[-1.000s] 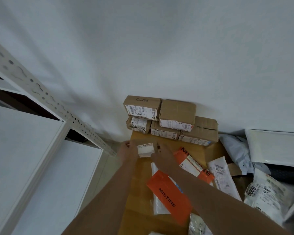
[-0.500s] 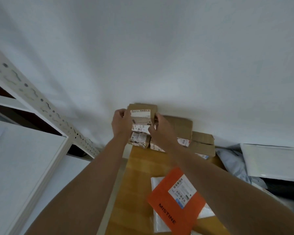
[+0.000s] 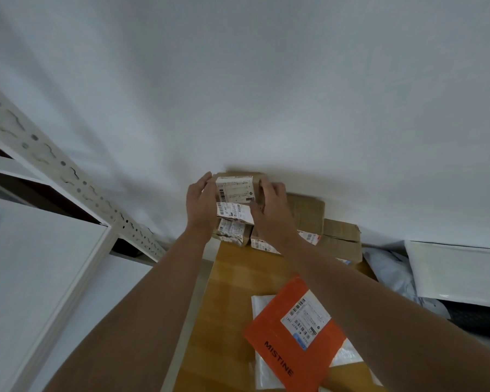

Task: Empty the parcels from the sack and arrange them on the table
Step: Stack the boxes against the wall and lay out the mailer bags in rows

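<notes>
A small cardboard box [image 3: 235,189] with a white label sits on top of the stack of brown boxes [image 3: 309,216] against the white wall, at the far end of the wooden table [image 3: 229,292]. My left hand [image 3: 201,206] holds its left side and my right hand [image 3: 272,210] grips its right side. Nearer to me on the table lies an orange MISTINE mailer [image 3: 292,335] over a clear plastic parcel [image 3: 262,309]. The sack is not in view.
A white metal shelving rack [image 3: 68,176] stands to the left, close to the table's edge. Grey and white plastic mailers [image 3: 450,273] are heaped at the right end of the table beside the box stack.
Both hands have lifted the small labelled box from above the table up and away, onto the top of the left column of the box stack. The view has tilted upward.
</notes>
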The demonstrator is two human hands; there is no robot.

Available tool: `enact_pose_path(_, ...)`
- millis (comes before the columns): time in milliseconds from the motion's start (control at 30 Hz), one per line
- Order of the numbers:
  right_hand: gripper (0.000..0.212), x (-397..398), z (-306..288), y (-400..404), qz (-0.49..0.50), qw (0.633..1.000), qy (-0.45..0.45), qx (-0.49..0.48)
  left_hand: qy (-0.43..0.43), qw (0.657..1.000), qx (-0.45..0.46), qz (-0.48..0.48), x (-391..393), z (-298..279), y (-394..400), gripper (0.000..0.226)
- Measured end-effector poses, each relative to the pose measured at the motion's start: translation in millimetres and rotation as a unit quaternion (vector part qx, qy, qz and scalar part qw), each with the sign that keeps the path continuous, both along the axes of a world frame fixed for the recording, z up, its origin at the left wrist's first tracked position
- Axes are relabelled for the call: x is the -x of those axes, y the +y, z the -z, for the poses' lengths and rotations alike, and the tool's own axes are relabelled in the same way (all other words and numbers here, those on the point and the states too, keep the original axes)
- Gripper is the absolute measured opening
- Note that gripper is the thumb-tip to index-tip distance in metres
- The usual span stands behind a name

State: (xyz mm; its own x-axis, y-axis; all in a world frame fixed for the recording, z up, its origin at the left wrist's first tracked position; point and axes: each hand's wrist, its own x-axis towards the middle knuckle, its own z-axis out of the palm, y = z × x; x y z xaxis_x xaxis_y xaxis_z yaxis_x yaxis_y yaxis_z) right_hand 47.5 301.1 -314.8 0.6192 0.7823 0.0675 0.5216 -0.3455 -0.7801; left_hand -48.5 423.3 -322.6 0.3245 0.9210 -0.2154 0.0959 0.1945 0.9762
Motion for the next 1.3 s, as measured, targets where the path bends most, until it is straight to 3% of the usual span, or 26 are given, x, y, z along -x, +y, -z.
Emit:
enact_pose_path(133,0.055,-1,-8,2,-0.002,1.0,-0.016,-0.015,0.002,0.999,-0.038,0.004,7,1,0,0.037)
enact_pose_path(267,0.04,-2,-11,5,0.035,0.998,-0.004,-0.047,0.002,0.999,-0.046,-0.022,6,-3,-1,0.022)
enact_pose_path(400,0.031,-2,-2,13,0.021,1.0,-0.015,0.008,0.047,0.998,-0.05,-0.011,4,-6,3,0.021)
enact_pose_path(633,0.052,6,0,20,-0.014,0.997,0.004,0.073,0.091,0.994,-0.061,0.021,-2,0,6,0.02)
enact_pose_path(900,0.049,4,3,15,0.007,0.998,0.014,0.068,0.09,0.995,-0.047,0.02,-3,3,3,0.022)
enact_pose_path(1000,0.061,3,0,11,0.009,0.997,-0.003,0.081,0.091,0.995,-0.043,0.024,-5,2,1,0.022)
enact_pose_path(1067,0.064,4,-3,6,0.007,0.996,-0.008,0.086,0.097,0.994,-0.031,0.03,-4,3,1,0.031)
enact_pose_path(1167,0.06,8,-5,-6,0.022,0.998,-0.034,0.047,0.114,0.993,-0.001,0.009,-1,9,3,0.074)
enact_pose_path(1300,0.043,18,14,-46,0.06,0.985,-0.158,-0.043,0.132,0.99,-0.008,-0.041,6,10,-21,0.066)
